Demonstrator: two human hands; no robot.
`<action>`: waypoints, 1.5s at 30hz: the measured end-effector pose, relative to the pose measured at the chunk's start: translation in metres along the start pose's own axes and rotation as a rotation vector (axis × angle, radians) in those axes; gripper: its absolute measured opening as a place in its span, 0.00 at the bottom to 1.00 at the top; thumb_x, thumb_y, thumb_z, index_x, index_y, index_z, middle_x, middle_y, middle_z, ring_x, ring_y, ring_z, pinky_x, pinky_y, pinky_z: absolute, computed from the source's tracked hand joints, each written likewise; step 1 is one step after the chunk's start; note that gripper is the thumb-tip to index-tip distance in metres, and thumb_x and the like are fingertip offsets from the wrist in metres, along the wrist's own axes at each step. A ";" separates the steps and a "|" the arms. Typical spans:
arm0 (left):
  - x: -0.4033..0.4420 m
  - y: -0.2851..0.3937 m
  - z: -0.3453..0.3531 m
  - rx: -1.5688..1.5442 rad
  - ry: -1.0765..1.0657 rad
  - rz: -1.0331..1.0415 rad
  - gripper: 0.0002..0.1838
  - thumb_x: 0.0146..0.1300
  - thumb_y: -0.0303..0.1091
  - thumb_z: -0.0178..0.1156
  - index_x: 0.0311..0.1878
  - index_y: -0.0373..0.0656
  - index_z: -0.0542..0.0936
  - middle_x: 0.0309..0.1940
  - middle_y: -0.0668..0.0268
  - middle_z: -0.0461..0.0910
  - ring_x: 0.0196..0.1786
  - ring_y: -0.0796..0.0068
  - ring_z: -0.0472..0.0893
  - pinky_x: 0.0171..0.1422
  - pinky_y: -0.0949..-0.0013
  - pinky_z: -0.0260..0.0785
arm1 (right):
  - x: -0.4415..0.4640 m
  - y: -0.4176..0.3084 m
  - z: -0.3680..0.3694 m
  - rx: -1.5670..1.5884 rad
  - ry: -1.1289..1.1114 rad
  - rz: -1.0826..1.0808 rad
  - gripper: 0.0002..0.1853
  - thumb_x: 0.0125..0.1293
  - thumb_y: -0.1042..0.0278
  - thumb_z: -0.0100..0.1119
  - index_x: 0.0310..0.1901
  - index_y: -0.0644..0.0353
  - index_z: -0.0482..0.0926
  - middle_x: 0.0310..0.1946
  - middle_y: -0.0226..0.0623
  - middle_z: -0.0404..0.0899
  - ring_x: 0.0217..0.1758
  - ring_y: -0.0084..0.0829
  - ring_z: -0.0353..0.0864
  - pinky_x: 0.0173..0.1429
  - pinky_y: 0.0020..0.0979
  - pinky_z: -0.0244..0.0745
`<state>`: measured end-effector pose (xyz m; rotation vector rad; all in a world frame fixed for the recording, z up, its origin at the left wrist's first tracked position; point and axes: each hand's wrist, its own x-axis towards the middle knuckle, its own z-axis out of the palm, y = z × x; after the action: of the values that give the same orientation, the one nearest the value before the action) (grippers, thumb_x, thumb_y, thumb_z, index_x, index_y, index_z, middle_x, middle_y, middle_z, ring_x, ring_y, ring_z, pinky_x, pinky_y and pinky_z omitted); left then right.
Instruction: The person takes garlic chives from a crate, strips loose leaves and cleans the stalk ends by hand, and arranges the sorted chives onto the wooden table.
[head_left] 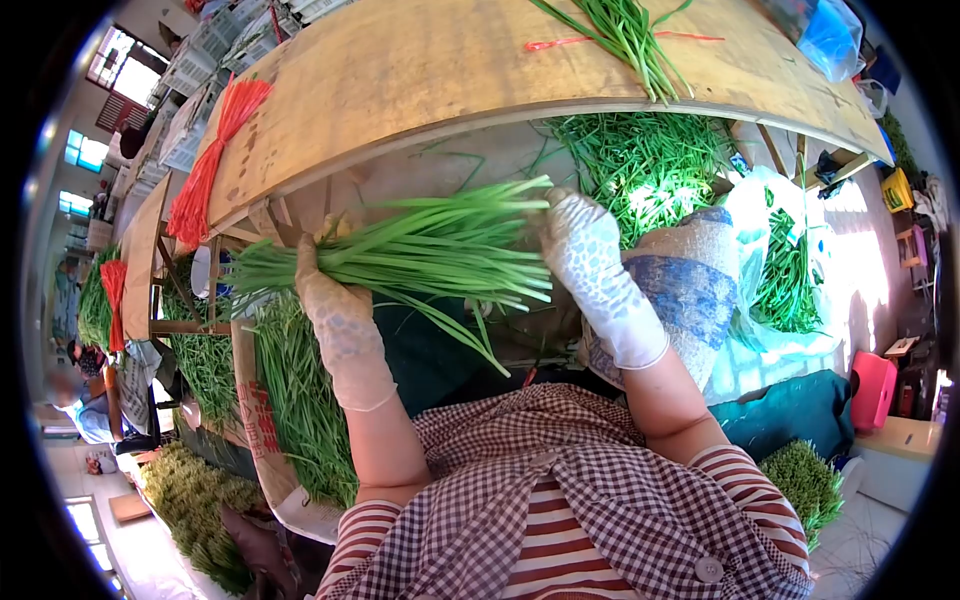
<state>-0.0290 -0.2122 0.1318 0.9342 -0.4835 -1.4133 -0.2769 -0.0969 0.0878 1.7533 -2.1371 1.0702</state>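
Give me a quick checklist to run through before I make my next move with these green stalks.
1. Left hand gripping the green bundle: ok, it closes around it.
2. Right hand touching the stalk ends: cannot tell; it is right beside them, but contact is unclear.
3. Stalk ends even: not ok, they reach different lengths.
4. No stray stalks: not ok, some droop below the bundle.
5. Gloves on: ok, both hands are covered.
6. Red strips in view: ok, a bunch lies over the edge of the wooden table.
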 end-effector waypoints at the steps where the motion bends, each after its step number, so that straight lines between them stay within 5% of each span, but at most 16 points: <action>1: -0.003 0.003 0.002 0.017 0.008 0.010 0.18 0.74 0.43 0.44 0.49 0.37 0.74 0.49 0.55 0.78 0.53 0.61 0.78 0.60 0.54 0.74 | 0.001 0.010 -0.001 0.007 -0.007 0.067 0.07 0.62 0.65 0.59 0.37 0.57 0.80 0.26 0.42 0.81 0.28 0.43 0.81 0.34 0.41 0.76; 4: -0.005 0.020 0.003 -0.022 0.011 0.086 0.19 0.74 0.43 0.44 0.50 0.37 0.76 0.48 0.57 0.79 0.52 0.62 0.78 0.60 0.55 0.73 | 0.004 0.064 -0.006 0.172 0.217 0.535 0.06 0.61 0.68 0.58 0.38 0.56 0.81 0.28 0.40 0.83 0.26 0.41 0.81 0.34 0.40 0.77; 7: -0.003 0.029 -0.003 -0.021 0.021 0.104 0.22 0.73 0.46 0.43 0.54 0.38 0.76 0.50 0.58 0.80 0.54 0.64 0.78 0.60 0.55 0.74 | 0.012 0.083 -0.047 -0.333 0.171 0.307 0.10 0.62 0.70 0.60 0.44 0.57 0.83 0.34 0.43 0.84 0.37 0.43 0.84 0.45 0.37 0.78; 10: 0.006 0.026 -0.007 -0.049 0.016 0.096 0.22 0.73 0.46 0.43 0.55 0.38 0.75 0.51 0.58 0.80 0.55 0.63 0.78 0.59 0.54 0.74 | 0.008 0.034 -0.052 0.523 -0.186 0.411 0.12 0.60 0.66 0.66 0.44 0.59 0.85 0.37 0.44 0.85 0.42 0.37 0.84 0.50 0.32 0.77; 14: -0.001 0.020 -0.002 -0.032 0.036 0.070 0.21 0.73 0.46 0.43 0.54 0.38 0.75 0.51 0.57 0.80 0.54 0.62 0.79 0.58 0.54 0.76 | 0.005 -0.004 -0.038 0.881 -0.338 0.372 0.13 0.60 0.64 0.68 0.45 0.59 0.85 0.39 0.42 0.85 0.42 0.28 0.83 0.50 0.28 0.76; 16: 0.004 0.017 -0.006 -0.051 0.028 0.043 0.20 0.74 0.45 0.42 0.52 0.39 0.75 0.51 0.56 0.80 0.53 0.62 0.79 0.57 0.53 0.76 | 0.006 -0.015 -0.032 0.959 -0.424 0.526 0.15 0.61 0.63 0.67 0.45 0.65 0.84 0.36 0.45 0.86 0.39 0.29 0.84 0.48 0.28 0.76; 24: 0.010 0.008 -0.015 -0.075 -0.032 0.001 0.18 0.74 0.45 0.41 0.46 0.40 0.73 0.50 0.54 0.80 0.52 0.60 0.79 0.56 0.51 0.77 | 0.005 -0.008 -0.018 0.697 -0.398 0.446 0.17 0.63 0.61 0.64 0.46 0.66 0.83 0.36 0.48 0.85 0.39 0.34 0.85 0.47 0.30 0.76; 30: 0.002 0.002 -0.007 -0.018 0.022 0.004 0.19 0.74 0.46 0.42 0.48 0.39 0.74 0.50 0.54 0.80 0.53 0.60 0.79 0.58 0.52 0.76 | -0.001 -0.021 -0.008 0.841 -0.358 0.321 0.14 0.60 0.63 0.68 0.44 0.62 0.85 0.37 0.48 0.84 0.41 0.36 0.85 0.47 0.30 0.77; 35: 0.004 -0.002 -0.008 -0.049 -0.001 -0.029 0.21 0.74 0.46 0.42 0.50 0.38 0.75 0.50 0.54 0.80 0.53 0.60 0.79 0.59 0.52 0.75 | 0.002 -0.019 -0.010 1.132 -0.376 0.485 0.12 0.62 0.64 0.67 0.43 0.62 0.84 0.36 0.36 0.85 0.40 0.24 0.81 0.47 0.27 0.76; 39: 0.001 0.002 -0.003 -0.033 0.057 -0.054 0.21 0.74 0.46 0.42 0.49 0.38 0.76 0.50 0.54 0.80 0.54 0.59 0.79 0.59 0.50 0.75 | 0.002 -0.006 -0.011 1.030 -0.408 0.561 0.12 0.65 0.64 0.63 0.43 0.64 0.84 0.36 0.37 0.85 0.41 0.25 0.81 0.48 0.27 0.76; 42: 0.012 0.005 -0.013 -0.069 0.069 -0.055 0.21 0.74 0.45 0.41 0.50 0.38 0.76 0.50 0.55 0.80 0.55 0.58 0.78 0.59 0.48 0.75 | 0.007 0.013 -0.023 0.758 -0.276 0.581 0.10 0.66 0.66 0.61 0.43 0.63 0.84 0.36 0.38 0.85 0.40 0.28 0.82 0.48 0.28 0.77; 44: 0.023 0.012 -0.026 -0.124 0.087 -0.047 0.21 0.74 0.45 0.41 0.51 0.38 0.76 0.50 0.55 0.80 0.56 0.58 0.78 0.59 0.47 0.75 | 0.010 0.049 -0.019 0.854 0.071 0.710 0.09 0.66 0.66 0.60 0.42 0.59 0.85 0.37 0.40 0.85 0.38 0.31 0.83 0.48 0.31 0.78; 45: 0.031 0.016 -0.032 -0.101 0.140 -0.035 0.21 0.74 0.45 0.39 0.53 0.38 0.75 0.51 0.54 0.80 0.57 0.56 0.77 0.59 0.45 0.74 | 0.011 0.055 -0.031 0.561 0.074 0.631 0.08 0.66 0.67 0.60 0.42 0.58 0.85 0.37 0.40 0.85 0.38 0.32 0.84 0.47 0.31 0.78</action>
<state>0.0107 -0.2354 0.1187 0.9564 -0.2892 -1.3802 -0.3397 -0.0838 0.0936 1.1565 -2.5823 2.0105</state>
